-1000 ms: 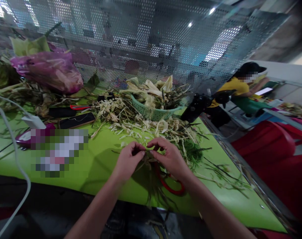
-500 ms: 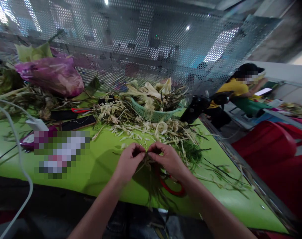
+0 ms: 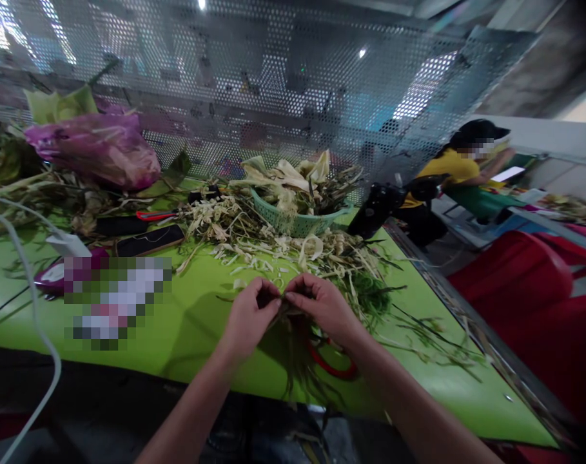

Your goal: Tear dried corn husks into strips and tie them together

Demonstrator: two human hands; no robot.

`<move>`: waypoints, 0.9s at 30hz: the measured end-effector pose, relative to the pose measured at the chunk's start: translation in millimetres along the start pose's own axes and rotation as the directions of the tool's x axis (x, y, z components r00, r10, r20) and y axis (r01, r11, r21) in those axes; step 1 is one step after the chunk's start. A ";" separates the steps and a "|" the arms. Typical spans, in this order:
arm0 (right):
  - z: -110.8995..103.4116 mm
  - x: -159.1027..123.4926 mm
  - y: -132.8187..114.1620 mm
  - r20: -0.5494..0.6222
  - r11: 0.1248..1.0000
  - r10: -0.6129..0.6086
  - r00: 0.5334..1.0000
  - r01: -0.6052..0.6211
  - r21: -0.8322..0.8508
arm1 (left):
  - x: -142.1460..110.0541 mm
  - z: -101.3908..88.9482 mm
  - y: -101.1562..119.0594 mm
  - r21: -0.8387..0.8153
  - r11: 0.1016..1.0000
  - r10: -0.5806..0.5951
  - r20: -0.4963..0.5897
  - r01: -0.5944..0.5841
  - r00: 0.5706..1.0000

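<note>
Thumb and forefinger of my left hand (image 3: 251,312) pinch the end of a bundle of dried plant strips (image 3: 295,354). Close beside it, my right hand (image 3: 324,306) pinches the same bundle, with the fingertips of both hands almost meeting. Loose ends of the strips hang down below my hands toward the table's front edge. Under my right wrist lies a pair of scissors with red handles (image 3: 334,367); their blades are hidden. Just beyond my fingers are pale husk scraps (image 3: 254,261) and a tangle of green fibres (image 3: 372,295).
A green basket (image 3: 295,222) of dried husks stands behind, near a black stand (image 3: 374,209). On the left are a phone (image 3: 150,240), a purple device (image 3: 55,274), a white cable (image 3: 36,316) and a pink bag (image 3: 97,145). A person in yellow (image 3: 450,169) sits at right.
Both hands stay nearly in place with the pinched strips, the fingertips shifting only slightly. The whole view has slid a little.
</note>
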State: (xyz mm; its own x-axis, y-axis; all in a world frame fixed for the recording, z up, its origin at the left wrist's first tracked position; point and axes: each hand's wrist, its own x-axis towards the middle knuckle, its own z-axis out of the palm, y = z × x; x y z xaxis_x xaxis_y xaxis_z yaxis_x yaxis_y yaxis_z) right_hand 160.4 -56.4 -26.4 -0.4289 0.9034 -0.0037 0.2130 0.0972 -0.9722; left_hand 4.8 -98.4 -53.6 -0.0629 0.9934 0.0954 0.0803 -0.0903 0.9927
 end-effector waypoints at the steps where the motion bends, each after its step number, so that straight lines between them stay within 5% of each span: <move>1: 0.0 0.1 0.3 -0.003 1.000 -0.002 1.000 0.002 0.002 | -0.2 -0.2 0.0 0.011 1.000 0.014 -0.014 -0.014 1.000; 20: -0.1 1.2 4.9 0.031 0.997 0.028 0.999 -0.030 0.072 | -8.2 2.2 2.5 0.362 0.928 0.124 -0.058 -0.094 0.991; 27: -0.6 1.3 6.7 0.028 0.999 0.008 1.000 -0.009 0.053 | -7.6 0.4 1.1 0.300 0.950 0.104 -0.055 -0.083 0.993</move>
State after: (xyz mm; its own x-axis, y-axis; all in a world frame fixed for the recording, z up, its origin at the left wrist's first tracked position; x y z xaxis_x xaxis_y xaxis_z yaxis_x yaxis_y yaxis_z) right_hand 161.8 -54.4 -32.8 -0.4513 0.8922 -0.0175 0.1696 0.0665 -0.9833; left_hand 5.7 -106.0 -53.2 -0.1090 0.9732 0.2026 0.3799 -0.1475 0.9132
